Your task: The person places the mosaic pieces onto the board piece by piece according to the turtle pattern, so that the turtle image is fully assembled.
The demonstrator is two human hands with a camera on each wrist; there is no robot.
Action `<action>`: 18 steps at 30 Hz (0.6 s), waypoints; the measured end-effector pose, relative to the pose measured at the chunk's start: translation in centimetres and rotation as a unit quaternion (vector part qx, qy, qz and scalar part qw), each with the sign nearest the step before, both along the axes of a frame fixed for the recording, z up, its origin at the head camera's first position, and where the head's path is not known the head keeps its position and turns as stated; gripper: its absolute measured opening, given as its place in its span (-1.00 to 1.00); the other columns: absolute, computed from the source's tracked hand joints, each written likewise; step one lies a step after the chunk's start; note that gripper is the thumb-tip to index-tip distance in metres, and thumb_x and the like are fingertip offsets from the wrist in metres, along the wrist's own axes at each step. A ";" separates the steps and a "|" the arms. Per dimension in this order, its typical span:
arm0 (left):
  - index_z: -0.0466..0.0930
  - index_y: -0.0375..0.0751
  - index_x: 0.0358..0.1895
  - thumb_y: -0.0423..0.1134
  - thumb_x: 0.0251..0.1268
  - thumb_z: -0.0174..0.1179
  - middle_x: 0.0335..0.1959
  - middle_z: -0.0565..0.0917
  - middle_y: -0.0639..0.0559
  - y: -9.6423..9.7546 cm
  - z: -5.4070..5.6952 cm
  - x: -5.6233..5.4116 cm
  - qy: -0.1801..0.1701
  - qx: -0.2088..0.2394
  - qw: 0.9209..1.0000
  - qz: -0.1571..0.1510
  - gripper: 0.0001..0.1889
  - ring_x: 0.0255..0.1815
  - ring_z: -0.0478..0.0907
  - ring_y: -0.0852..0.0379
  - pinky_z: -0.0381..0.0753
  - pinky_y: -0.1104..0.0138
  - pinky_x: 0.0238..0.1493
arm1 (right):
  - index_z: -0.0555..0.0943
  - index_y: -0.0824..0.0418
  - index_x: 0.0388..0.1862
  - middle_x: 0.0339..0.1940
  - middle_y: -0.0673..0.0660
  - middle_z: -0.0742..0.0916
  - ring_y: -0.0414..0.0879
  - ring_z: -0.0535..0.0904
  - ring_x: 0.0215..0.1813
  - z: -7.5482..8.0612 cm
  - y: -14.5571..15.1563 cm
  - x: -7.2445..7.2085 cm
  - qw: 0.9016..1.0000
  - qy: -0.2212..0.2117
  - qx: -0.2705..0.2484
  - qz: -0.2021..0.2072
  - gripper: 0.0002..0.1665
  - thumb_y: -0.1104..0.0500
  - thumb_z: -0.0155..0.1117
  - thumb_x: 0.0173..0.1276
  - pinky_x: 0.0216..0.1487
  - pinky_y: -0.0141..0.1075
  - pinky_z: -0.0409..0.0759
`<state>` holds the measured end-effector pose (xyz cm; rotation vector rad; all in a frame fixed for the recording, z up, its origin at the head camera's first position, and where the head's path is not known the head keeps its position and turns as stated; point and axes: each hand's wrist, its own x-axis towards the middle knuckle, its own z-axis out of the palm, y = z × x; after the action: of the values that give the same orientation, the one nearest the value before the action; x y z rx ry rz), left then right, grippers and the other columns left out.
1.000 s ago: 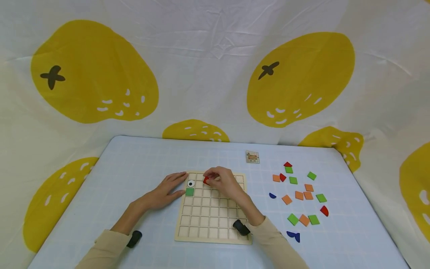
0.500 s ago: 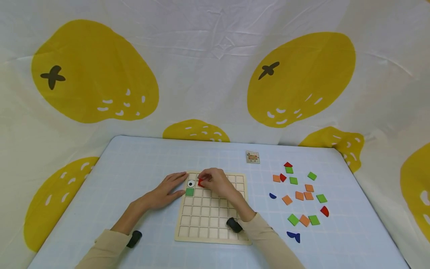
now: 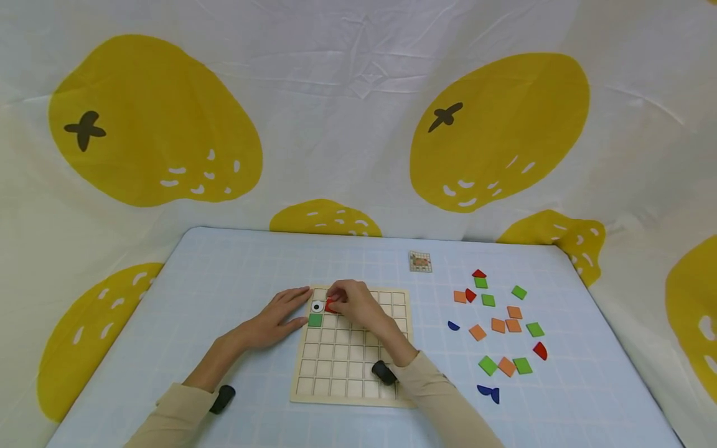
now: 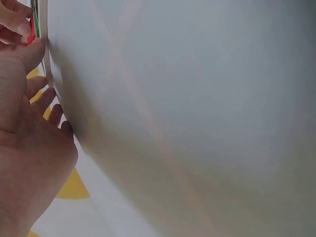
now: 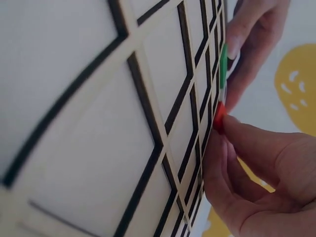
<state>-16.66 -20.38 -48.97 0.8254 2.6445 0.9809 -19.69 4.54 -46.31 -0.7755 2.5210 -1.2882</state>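
Observation:
A pale wooden grid board lies on the table. My right hand pinches a small red tile between thumb and fingers, right at the board's surface in the second row of cells. Just left of it sits a white tile with a black eye dot. Below the eye, a green square tile fills another cell. My left hand lies with fingers extended, fingertips at the board's left edge. The right fingers cover part of the red tile.
Loose orange squares, green squares, red pieces and blue pieces are scattered right of the board. A small picture card lies behind it. A lemon-patterned cloth hangs behind the table.
My right hand has moved left over the board with the red tile, ending in the cell beside the eye tile. My left hand has stayed at the board's edge.

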 end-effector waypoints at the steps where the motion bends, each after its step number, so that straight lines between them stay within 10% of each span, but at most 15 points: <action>1: 0.15 -0.33 0.61 -0.16 0.59 0.14 0.62 0.17 -0.26 0.0 0.0 0.0 0.000 -0.001 1.000 0.001 -0.33 0.60 0.02 -0.33 0.11 -0.26 0.49 | 0.72 0.38 -0.08 -0.22 0.19 0.76 -0.05 0.67 -0.19 0.0 0.0 0.0 1.000 -0.001 0.002 0.000 -0.87 0.41 0.33 0.42 -0.14 -0.34 0.62; 18: 0.14 -0.31 0.61 -0.14 0.59 0.14 0.62 0.17 -0.25 0.0 0.1 0.1 -0.005 -0.004 1.000 0.005 -0.32 0.60 0.02 -0.33 0.11 -0.27 0.49 | 0.73 0.38 -0.06 -0.15 0.19 0.78 -0.01 0.71 -0.11 0.2 0.4 0.2 0.999 0.008 0.024 0.021 -0.84 0.40 0.25 0.48 -0.08 -0.24 0.66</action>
<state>-16.54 -20.38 -48.91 0.8043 2.6452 0.9741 -19.44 4.93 -46.11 -0.8262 2.5235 -1.2085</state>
